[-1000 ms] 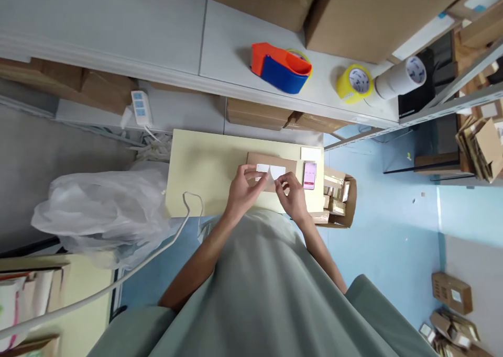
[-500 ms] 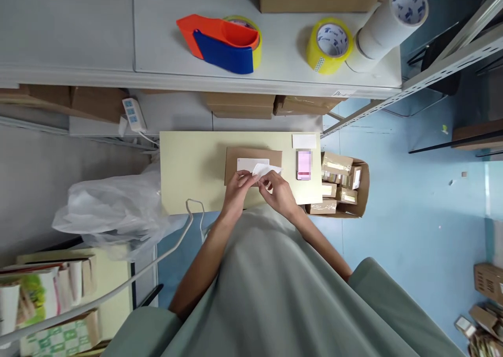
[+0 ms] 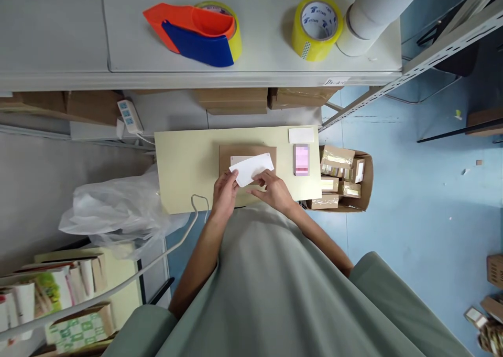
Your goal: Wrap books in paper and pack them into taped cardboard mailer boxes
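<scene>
A blank white slip of paper (image 3: 252, 168) is tilted above a flat brown cardboard box (image 3: 247, 151). My left hand (image 3: 225, 192) is closed on the slip's lower left corner, thumb on top. My right hand (image 3: 274, 190) is by the slip's lower right edge, its fingertips at the paper and its thumb apart from the forefinger. Partly hidden under the slip, a white label (image 3: 237, 159) lies on the box. The box rests on a pale yellow table (image 3: 188, 168) just in front of me.
A phone with a pink screen (image 3: 302, 159) and a white card (image 3: 301, 135) lie at the table's right. Beside it stands a carton of small parcels (image 3: 366, 181). On the shelf above are a tape dispenser (image 3: 196, 35), a yellow tape roll (image 3: 316, 27) and white rolls (image 3: 377, 11). A plastic bag (image 3: 118, 205) hangs left.
The folded-looking slip now lies flatter and shows its whole white face, further left over the box. My left hand has shifted left, and my right thumb has spread from the forefinger.
</scene>
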`<state>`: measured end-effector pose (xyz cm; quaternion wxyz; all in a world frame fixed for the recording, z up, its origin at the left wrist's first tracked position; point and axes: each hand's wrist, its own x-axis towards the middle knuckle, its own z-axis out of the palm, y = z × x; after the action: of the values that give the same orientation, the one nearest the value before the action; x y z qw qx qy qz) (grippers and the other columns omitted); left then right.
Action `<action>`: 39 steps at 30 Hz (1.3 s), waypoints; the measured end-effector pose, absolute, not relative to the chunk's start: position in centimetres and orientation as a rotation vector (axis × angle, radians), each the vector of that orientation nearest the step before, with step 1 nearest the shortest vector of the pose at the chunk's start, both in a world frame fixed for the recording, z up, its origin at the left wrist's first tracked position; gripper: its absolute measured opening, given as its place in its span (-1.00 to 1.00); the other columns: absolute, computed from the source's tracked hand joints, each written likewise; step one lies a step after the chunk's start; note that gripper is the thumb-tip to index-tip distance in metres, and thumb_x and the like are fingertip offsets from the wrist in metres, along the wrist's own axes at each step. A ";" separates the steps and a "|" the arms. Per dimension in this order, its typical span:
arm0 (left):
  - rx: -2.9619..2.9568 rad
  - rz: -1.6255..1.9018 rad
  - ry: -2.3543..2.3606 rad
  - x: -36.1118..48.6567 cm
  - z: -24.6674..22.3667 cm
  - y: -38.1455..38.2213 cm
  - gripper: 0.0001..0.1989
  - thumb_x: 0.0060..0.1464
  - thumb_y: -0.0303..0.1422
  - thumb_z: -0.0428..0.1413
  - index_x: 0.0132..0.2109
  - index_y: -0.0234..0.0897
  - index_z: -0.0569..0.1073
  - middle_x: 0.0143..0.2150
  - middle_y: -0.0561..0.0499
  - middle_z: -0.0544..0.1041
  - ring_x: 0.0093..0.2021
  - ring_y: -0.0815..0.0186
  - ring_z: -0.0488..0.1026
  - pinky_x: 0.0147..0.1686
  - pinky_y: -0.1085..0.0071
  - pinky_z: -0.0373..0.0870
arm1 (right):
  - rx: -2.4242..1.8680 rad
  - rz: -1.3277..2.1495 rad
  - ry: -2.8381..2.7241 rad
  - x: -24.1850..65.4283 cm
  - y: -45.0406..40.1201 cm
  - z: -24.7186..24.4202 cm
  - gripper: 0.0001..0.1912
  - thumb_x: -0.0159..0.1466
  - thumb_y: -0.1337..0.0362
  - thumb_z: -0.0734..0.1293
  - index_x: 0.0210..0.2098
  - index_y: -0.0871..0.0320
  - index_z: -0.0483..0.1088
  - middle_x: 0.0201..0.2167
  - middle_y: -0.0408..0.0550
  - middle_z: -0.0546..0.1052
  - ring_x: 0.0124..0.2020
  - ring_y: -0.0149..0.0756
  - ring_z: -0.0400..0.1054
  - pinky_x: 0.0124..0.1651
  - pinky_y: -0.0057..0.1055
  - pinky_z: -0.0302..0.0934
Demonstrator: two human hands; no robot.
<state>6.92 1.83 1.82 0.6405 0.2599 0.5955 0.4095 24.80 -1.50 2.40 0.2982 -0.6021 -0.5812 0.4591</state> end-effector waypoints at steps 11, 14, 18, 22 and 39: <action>0.561 0.904 1.259 4.6 0.6 2.0 -0.50 0.02 0.01 0.47 -0.02 -0.11 0.52 0.00 -0.02 0.72 0.09 0.12 0.67 0.00 0.27 0.60 | -1.803 1.218 -1.082 28.8 -0.5 0.7 -0.68 0.36 -0.06 0.41 -0.18 0.06 0.54 -0.14 0.00 0.67 -0.20 -0.19 0.55 -0.07 -0.23 0.46; 0.558 0.897 1.255 4.3 0.2 1.8 -0.51 0.02 0.01 0.46 -0.04 -0.12 0.52 -0.02 -0.03 0.72 0.09 0.10 0.67 0.01 0.24 0.61 | -1.807 1.274 -1.027 28.3 -0.6 -0.1 -0.69 0.34 -0.05 0.38 -0.20 0.06 0.53 -0.16 -0.01 0.69 -0.20 -0.17 0.55 -0.05 -0.23 0.46; 0.577 0.891 1.286 3.8 -0.6 1.5 -0.54 0.05 0.04 0.43 -0.17 -0.15 0.47 -0.10 -0.05 0.69 0.10 0.06 0.65 0.02 0.20 0.61 | -1.827 1.308 -1.005 27.4 -1.1 -0.5 -0.71 0.32 -0.02 0.36 -0.22 0.06 0.52 -0.19 0.00 0.69 -0.22 -0.18 0.54 -0.06 -0.25 0.45; 0.602 0.875 1.354 3.0 -1.8 1.0 -0.51 0.02 0.09 0.42 -0.20 -0.16 0.46 -0.15 -0.04 0.66 0.06 0.08 0.64 -0.04 0.23 0.59 | -1.856 1.360 -1.034 26.8 -1.7 -0.7 -0.77 0.32 0.04 0.34 -0.24 0.06 0.50 -0.24 -0.04 0.68 -0.24 -0.19 0.54 -0.06 -0.29 0.44; 1.096 0.769 1.747 2.9 -8.0 5.5 -0.75 0.24 -0.12 0.23 -0.20 -0.23 0.56 -0.19 -0.10 0.68 -0.14 0.14 0.60 -0.01 0.22 0.53 | -2.157 1.183 -1.325 25.5 1.9 -4.3 -0.67 0.55 0.04 0.27 -0.25 0.08 0.50 -0.25 0.01 0.69 -0.21 -0.13 0.55 -0.10 -0.33 0.36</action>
<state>2.94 5.48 -7.96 0.4530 0.4440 0.7076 0.3114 25.46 1.89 -4.29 0.1728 -0.7602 -0.4671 0.4171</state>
